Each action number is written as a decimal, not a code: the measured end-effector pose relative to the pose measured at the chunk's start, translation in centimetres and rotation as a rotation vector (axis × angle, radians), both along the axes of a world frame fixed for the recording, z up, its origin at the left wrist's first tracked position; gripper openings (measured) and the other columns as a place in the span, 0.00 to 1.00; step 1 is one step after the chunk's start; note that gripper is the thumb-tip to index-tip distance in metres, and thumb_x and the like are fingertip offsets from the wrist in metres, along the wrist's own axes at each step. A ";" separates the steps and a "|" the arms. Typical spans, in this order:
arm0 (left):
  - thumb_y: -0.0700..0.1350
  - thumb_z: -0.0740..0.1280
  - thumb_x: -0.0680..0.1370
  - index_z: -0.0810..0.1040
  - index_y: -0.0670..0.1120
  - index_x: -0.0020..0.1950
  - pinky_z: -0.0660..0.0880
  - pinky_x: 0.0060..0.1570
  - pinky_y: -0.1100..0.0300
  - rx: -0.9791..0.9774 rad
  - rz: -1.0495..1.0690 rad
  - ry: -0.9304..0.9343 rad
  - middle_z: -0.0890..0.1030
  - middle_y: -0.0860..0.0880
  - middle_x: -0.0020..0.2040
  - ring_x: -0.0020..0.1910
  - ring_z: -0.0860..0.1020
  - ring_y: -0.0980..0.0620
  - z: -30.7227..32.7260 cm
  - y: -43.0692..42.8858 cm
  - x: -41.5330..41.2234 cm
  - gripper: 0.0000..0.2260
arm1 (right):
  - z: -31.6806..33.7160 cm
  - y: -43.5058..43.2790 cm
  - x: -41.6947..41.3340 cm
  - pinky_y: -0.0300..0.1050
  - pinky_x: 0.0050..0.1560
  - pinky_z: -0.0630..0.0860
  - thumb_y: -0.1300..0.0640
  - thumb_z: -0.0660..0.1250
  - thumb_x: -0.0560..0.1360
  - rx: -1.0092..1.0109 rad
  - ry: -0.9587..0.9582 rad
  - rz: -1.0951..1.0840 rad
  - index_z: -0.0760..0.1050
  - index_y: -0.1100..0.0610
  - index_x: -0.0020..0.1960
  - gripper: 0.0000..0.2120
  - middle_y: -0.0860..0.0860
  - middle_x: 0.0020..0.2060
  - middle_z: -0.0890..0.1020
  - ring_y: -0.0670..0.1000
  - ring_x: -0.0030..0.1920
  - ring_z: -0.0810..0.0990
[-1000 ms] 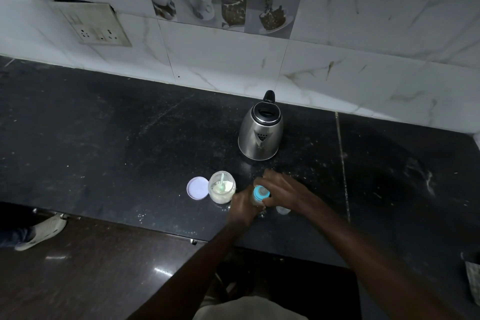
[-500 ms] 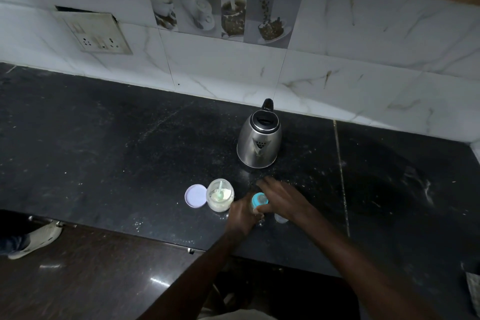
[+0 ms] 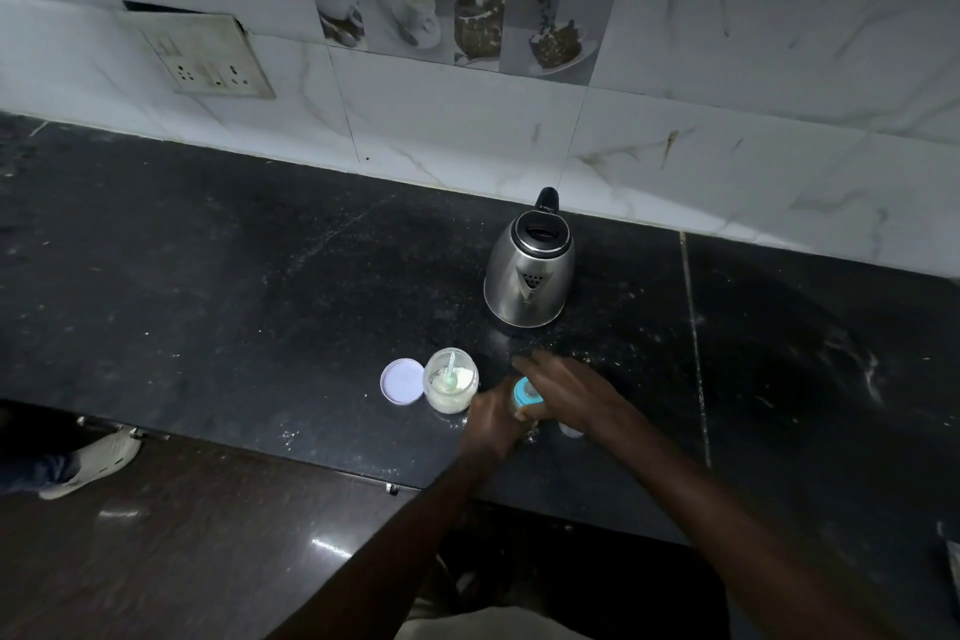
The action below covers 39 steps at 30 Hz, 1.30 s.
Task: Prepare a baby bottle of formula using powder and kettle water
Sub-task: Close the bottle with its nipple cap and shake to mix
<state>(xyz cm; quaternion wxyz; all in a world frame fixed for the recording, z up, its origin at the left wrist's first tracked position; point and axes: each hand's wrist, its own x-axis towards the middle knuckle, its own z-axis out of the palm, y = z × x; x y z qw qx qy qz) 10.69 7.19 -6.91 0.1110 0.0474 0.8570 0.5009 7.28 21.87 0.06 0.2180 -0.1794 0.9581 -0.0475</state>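
The small baby bottle with the blue top [image 3: 525, 394] sits near the front edge of the black counter [image 3: 208, 301]. The left hand [image 3: 491, 418] curls its fingers round it, likely to keep it steady. The right hand [image 3: 574, 390] lies over the top, maybe to twist it, but it is too dark to tell whether its fingers grip.

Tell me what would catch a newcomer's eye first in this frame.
The shiny steel kettle stands out first, upright at the back of the dark counter near the tiled wall. In front of it, the left hand grips a blue-collared baby bottle while the right hand lies over its top. Left of them stands an open jar of pale powder, its lid flat beside it.
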 end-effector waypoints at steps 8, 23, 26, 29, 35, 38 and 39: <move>0.41 0.77 0.74 0.82 0.42 0.59 0.80 0.53 0.48 0.009 -0.005 -0.015 0.87 0.45 0.51 0.51 0.85 0.47 0.1 -0.1 0.0 0.15 | -0.2 0.3 -0.4 0.50 0.55 0.78 0.41 0.72 0.77 0.053 0.035 -0.008 0.77 0.59 0.65 0.26 0.55 0.61 0.81 0.56 0.58 0.83; 0.39 0.79 0.73 0.83 0.40 0.58 0.80 0.52 0.49 0.048 0.013 -0.006 0.87 0.44 0.52 0.52 0.85 0.48 0.3 -0.2 0.2 0.15 | 0.5 0.8 0.3 0.51 0.57 0.76 0.52 0.72 0.77 -0.017 -0.003 0.042 0.74 0.55 0.72 0.25 0.54 0.65 0.77 0.57 0.61 0.80; 0.39 0.78 0.73 0.83 0.41 0.59 0.80 0.53 0.47 0.026 -0.007 -0.017 0.87 0.44 0.51 0.51 0.85 0.47 0.3 -0.2 0.1 0.15 | 0.5 0.0 0.1 0.50 0.53 0.77 0.44 0.70 0.79 0.073 0.034 -0.020 0.77 0.59 0.64 0.21 0.57 0.60 0.81 0.60 0.58 0.83; 0.40 0.77 0.73 0.83 0.41 0.58 0.80 0.52 0.48 -0.006 -0.021 -0.019 0.87 0.44 0.50 0.50 0.85 0.46 0.4 -0.3 0.1 0.15 | 0.4 0.1 -0.4 0.50 0.49 0.74 0.34 0.67 0.79 0.098 0.043 -0.092 0.78 0.58 0.63 0.28 0.58 0.59 0.83 0.61 0.57 0.83; 0.40 0.77 0.74 0.83 0.40 0.56 0.80 0.49 0.52 0.014 0.008 -0.023 0.87 0.44 0.50 0.49 0.85 0.49 0.5 -0.2 0.2 0.13 | -0.5 1.1 -0.1 0.48 0.53 0.77 0.52 0.73 0.77 -0.020 -0.045 0.091 0.76 0.57 0.68 0.21 0.55 0.59 0.78 0.56 0.56 0.81; 0.40 0.77 0.73 0.83 0.43 0.57 0.78 0.48 0.59 0.022 -0.008 -0.015 0.87 0.47 0.50 0.47 0.83 0.54 0.8 -0.2 0.1 0.13 | -0.7 0.8 -0.9 0.51 0.50 0.79 0.47 0.73 0.77 0.034 -0.004 0.056 0.76 0.60 0.60 0.20 0.57 0.54 0.82 0.57 0.52 0.84; 0.41 0.77 0.73 0.83 0.43 0.57 0.77 0.47 0.60 0.012 -0.011 -0.017 0.87 0.47 0.50 0.47 0.83 0.54 0.8 -0.1 0.0 0.13 | -0.7 0.7 -1.1 0.51 0.48 0.79 0.44 0.72 0.78 0.082 0.024 0.072 0.76 0.59 0.59 0.20 0.57 0.53 0.83 0.57 0.50 0.84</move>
